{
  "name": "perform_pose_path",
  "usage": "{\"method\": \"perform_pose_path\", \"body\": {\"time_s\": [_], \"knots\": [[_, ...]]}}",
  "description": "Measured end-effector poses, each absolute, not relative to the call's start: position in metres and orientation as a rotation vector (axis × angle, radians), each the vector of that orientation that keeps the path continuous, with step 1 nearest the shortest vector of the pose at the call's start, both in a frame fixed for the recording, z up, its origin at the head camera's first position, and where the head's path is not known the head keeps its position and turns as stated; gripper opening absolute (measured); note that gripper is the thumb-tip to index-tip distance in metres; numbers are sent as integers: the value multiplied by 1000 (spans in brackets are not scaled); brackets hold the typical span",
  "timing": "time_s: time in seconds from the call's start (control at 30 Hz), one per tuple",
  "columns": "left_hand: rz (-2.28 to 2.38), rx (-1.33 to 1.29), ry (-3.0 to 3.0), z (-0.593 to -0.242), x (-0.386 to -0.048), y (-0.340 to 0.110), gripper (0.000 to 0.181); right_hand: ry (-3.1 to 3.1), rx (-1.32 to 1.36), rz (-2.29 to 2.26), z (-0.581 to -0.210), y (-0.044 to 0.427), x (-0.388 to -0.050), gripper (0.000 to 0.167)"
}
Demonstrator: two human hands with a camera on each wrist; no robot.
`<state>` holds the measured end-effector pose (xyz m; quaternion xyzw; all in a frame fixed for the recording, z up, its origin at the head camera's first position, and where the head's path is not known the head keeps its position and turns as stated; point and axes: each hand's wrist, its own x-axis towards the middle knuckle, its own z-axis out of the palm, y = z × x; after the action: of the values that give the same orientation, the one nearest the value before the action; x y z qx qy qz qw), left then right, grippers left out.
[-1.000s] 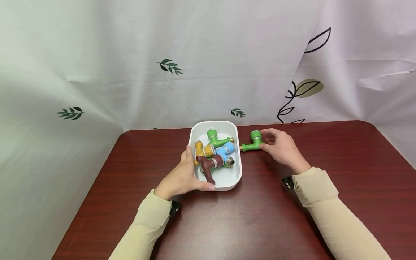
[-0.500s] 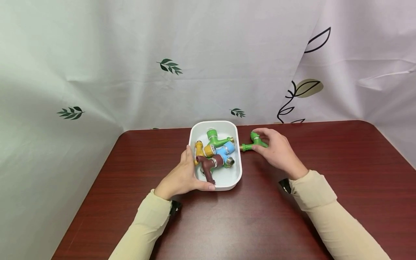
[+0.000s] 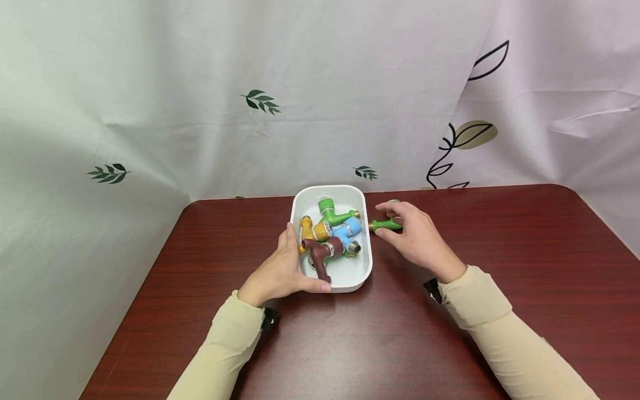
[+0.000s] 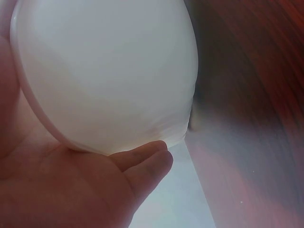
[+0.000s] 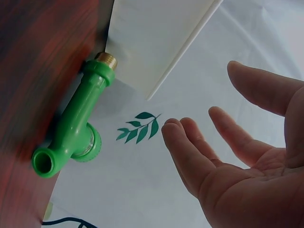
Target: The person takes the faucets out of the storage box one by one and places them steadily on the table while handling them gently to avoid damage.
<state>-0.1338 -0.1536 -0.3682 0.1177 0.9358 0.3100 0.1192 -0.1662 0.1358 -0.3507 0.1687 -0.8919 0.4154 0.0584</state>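
Observation:
A white plastic tray (image 3: 357, 275) holds several small taps: a green tap (image 3: 327, 211), a yellow tap (image 3: 306, 226), a blue tap (image 3: 345, 232) and a brown tap (image 3: 320, 255). Its near left corner is gripped by my left hand (image 3: 280, 272), thumb at the front rim and fingers along the left side. Outside the tray, at its right wall, another green tap (image 5: 78, 114) lies on the table, its brass threaded end close to that wall. My right hand (image 3: 417, 233) hovers over this tap with fingers spread and apart from it, partly covering it in the head view.
The dark red wooden table (image 3: 320, 355) extends around the tray. Behind it hangs a white cloth (image 3: 320, 100) with leaf prints, close to the tray's far end.
My right hand has left the green tap outside the tray and moved left and slightly nearer the tray. That tap stays where it was. The left hand and tray have not moved.

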Motion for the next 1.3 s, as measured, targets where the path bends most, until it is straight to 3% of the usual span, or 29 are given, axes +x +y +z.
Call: {"method": "perform_pose_path", "body": {"time_s": [1.3], "knots": [[911,374,2736,-368,-134,-154,154,-2522,927,1027,-365,81,-144,37]]}}
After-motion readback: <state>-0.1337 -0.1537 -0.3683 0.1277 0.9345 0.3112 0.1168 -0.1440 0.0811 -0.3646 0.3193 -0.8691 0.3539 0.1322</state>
